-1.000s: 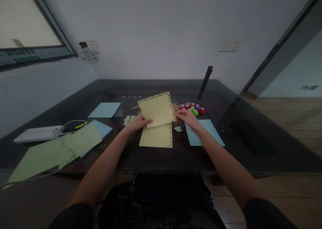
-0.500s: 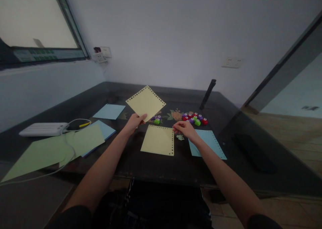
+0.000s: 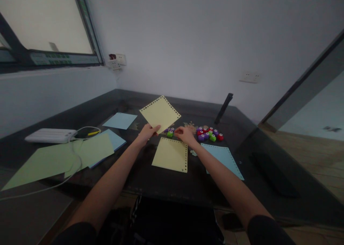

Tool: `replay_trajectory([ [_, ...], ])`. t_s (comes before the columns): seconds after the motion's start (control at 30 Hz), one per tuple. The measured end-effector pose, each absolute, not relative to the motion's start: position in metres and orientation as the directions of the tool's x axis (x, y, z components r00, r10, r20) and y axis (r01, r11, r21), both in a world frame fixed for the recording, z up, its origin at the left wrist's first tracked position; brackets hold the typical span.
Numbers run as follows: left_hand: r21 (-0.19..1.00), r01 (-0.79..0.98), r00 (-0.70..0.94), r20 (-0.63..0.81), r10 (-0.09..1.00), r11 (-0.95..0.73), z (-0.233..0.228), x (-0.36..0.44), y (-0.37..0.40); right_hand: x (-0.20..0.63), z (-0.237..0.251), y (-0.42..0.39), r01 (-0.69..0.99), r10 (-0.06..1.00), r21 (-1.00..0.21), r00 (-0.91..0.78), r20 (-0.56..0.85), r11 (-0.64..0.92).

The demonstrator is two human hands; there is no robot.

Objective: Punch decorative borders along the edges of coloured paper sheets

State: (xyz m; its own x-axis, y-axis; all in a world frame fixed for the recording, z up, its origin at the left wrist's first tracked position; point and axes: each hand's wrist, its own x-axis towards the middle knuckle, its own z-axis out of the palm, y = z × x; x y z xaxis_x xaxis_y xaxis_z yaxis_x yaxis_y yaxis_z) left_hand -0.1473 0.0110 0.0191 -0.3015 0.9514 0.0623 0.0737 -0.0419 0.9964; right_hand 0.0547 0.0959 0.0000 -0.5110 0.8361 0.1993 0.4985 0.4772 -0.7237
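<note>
My left hand (image 3: 147, 132) pinches the near corner of a yellow sheet (image 3: 160, 113) with punched edges and holds it up, tilted like a diamond, over the dark table (image 3: 166, 180). My right hand (image 3: 185, 134) reaches forward, fingers apart and holding nothing, close to a green and a purple small punch (image 3: 170, 132) lying behind a second yellow sheet (image 3: 171, 154). That sheet lies flat with holes along its right edge. A cluster of red, purple and green punches (image 3: 209, 133) sits to the right.
A light blue punched sheet (image 3: 224, 159) lies right of the flat yellow one. Green sheets (image 3: 57, 160), blue sheets (image 3: 120, 120), a white power strip (image 3: 51, 135) with a cable lie at left. A dark rod (image 3: 223, 108) leans at the back wall.
My right hand let go of the lifted yellow sheet and moved left toward the two small punches. My left hand keeps the sheet raised. The view tilted upward.
</note>
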Motion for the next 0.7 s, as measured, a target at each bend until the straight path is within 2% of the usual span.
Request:
replay_trajectory([
  [0.2, 0.997, 0.071, -0.276, 0.057, 0.959, -0.039, 0.019, -0.146, 0.010, 0.034, -0.004, 0.090, 0.663, 0.874, -0.586, -0.451, 0.183, 0.465],
  [0.47, 0.993, 0.107, -0.252, 0.067, 0.966, -0.041, 0.017, -0.145, 0.011, 0.024, -0.005, 0.078, 0.759, 0.876, -0.439, -0.440, 0.198, 0.481],
  [0.57, 0.990, 0.129, -0.237, 0.079, 0.968, -0.049, 0.015, -0.145, 0.010, 0.023, -0.006, 0.077, 0.741, 0.870, -0.458, -0.444, 0.215, 0.491],
  [0.7, 0.984, 0.169, -0.225, 0.096, 0.970, -0.058, 0.015, -0.145, 0.010, 0.034, -0.005, 0.079, 0.603, 0.848, -0.604, -0.449, 0.283, 0.521],
])
